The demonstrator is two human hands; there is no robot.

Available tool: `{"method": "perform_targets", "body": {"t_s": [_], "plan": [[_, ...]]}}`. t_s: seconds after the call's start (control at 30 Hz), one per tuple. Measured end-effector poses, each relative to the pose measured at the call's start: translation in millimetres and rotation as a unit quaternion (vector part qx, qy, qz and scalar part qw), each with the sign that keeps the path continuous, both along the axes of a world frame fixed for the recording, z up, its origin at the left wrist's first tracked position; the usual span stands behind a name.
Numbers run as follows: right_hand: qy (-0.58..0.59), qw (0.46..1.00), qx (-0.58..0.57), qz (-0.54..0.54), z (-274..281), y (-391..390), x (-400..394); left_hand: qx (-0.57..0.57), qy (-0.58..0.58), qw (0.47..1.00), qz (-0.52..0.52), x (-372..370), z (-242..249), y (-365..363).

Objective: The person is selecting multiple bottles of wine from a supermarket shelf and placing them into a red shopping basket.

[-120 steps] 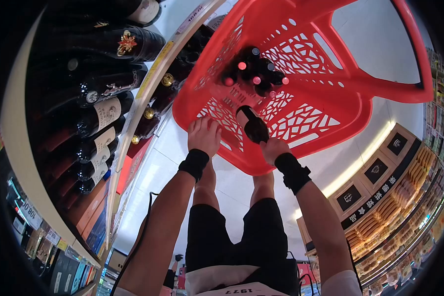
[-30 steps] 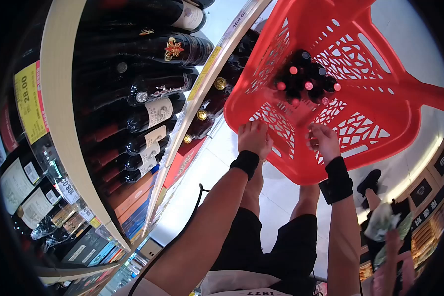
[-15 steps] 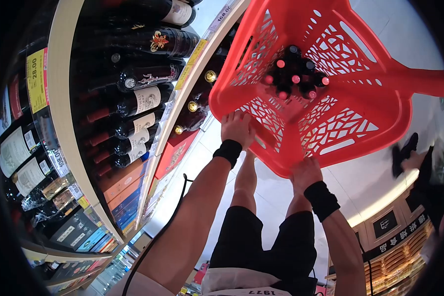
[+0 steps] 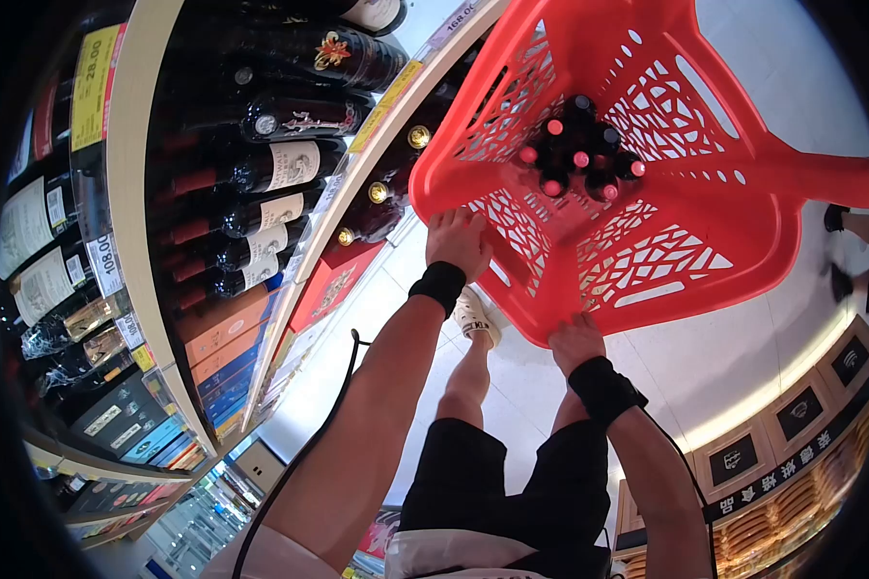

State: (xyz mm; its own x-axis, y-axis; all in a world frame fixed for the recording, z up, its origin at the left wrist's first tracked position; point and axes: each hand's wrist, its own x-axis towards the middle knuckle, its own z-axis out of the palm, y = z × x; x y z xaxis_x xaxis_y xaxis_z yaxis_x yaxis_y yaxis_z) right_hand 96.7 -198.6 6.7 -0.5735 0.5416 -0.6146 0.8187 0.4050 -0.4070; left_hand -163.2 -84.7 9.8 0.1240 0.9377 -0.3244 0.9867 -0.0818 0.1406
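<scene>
"So, what does the head view show around the red shopping basket [image 4: 700, 198]?"

"Both of the person's hands are on its near edge. The left hand [image 4: 460, 239] is mostly closed, fingers bent over the rim on the left side."

"And the right hand [image 4: 576, 342]?"

"Curled shut on the rim at the nearest corner, right of the other one. Neither hand has a bottle."

"Where are the bottles, then?"

"Bunched together deep inside the basket: dark wine bottles [image 4: 581, 159], most with red tops, two with dark ones."

"What stands left of the basket?"

"A shelf [image 4: 350, 174] of wine bottles lying on their sides, with price labels along its edge."

"Anything to the right?"

"Another person's dark shoe [image 4: 837, 218] beyond the basket, and lower down, a bakery display [image 4: 755, 526]."
</scene>
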Motion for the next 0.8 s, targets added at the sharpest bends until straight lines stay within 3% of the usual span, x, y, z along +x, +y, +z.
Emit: {"method": "perform_targets", "body": {"t_s": [0.07, 0.27, 0.37, 0.8], "plan": [[0.037, 0.999, 0.036, -0.017, -7, -12, -1, -0.008, 0.011, 1.000, 0.010, -6, -1, -10], [0.003, 0.999, 0.029, 0.020, -6, -20, 3, -0.001, -0.004, 1.000, -0.005, -8, -13, -33], [-0.011, 0.997, -0.050, 0.063, -1, -17, -3, 0.032, -0.028, 0.999, -0.004, -16, -18, -45], [-0.040, 0.990, 0.013, 0.138, -15, -47, -26, 0.105, -0.097, 0.990, 0.012, -38, -29, -80]]}}
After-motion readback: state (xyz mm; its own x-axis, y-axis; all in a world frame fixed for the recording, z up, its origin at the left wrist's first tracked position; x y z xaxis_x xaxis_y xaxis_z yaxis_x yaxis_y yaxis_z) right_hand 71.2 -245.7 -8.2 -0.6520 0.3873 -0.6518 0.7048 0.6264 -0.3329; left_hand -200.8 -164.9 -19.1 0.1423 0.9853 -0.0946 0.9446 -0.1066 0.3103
